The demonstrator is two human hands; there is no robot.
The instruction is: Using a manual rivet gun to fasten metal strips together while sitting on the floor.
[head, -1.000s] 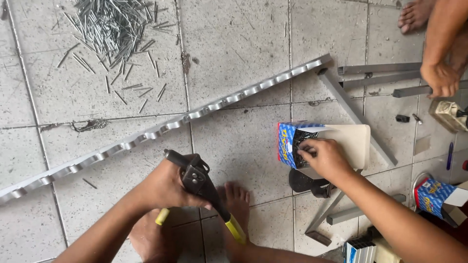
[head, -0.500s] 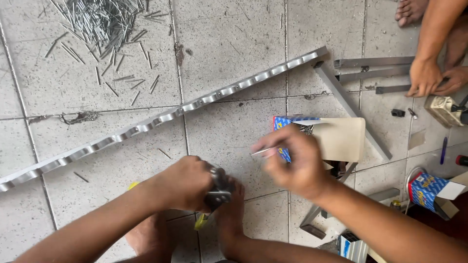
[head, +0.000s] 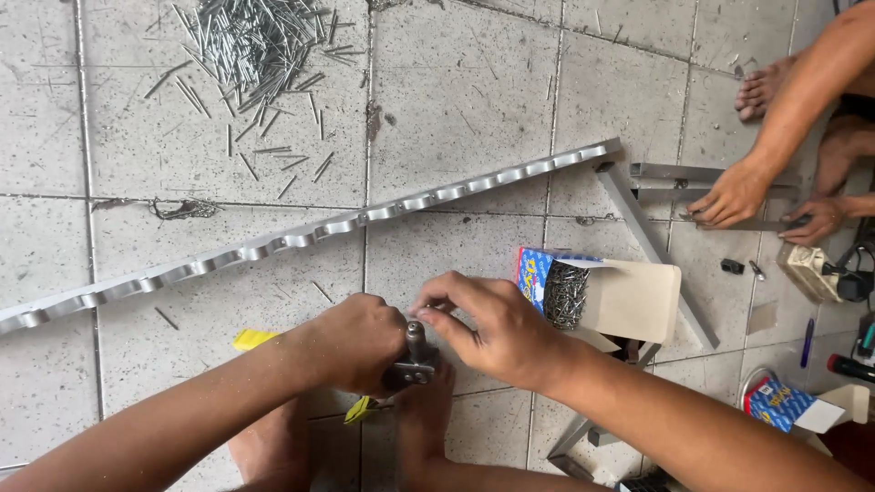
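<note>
The left hand point(head: 360, 342) is clenched around a grey metal hand riveter with yellow grips point(head: 415, 357); the tool's steel head projects between the two hands and its yellow handle ends show below the left forearm. The right hand point(head: 492, 328) is pinched at the riveter's nose, thumb and forefinger closed on a small part too small to identify. Both hands work low over the grey tiled floor point(head: 456, 91), just above the person's own bare feet.

A long scalloped aluminium strip point(head: 301, 235) runs diagonally across the floor, from the left edge up to the right, behind the hands and apart from them. Its upper end meets a plain grey aluminium bar point(head: 652, 251) that slants down to the right. Just beside the right hand lies an open blue cardboard box of rivets point(head: 570, 290), flap folded outward. A loose heap of spent metal pins point(head: 260, 41) lies at the top left, well apart.

At the right edge, another person's two hands point(head: 734, 193) rest on further aluminium sections point(head: 674, 171).
</note>
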